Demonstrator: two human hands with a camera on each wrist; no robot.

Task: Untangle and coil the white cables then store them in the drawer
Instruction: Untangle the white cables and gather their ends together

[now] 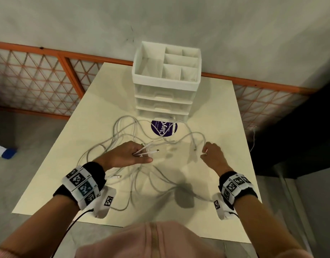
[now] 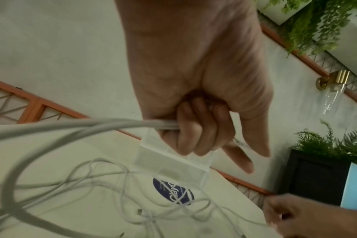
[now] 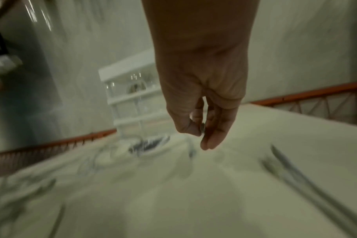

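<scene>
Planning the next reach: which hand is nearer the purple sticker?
Left. The left hand sits just below-left of the purple sticker; the right hand is farther, below-right.

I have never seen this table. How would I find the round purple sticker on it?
Start at the white drawer unit that stands at the far end of the cream table. Directly in front of its lowest drawer, flat on the tabletop, lies the round purple sticker with white lettering. White cables cross over it, and it is the only dark, coloured thing among the pale objects there.
</scene>
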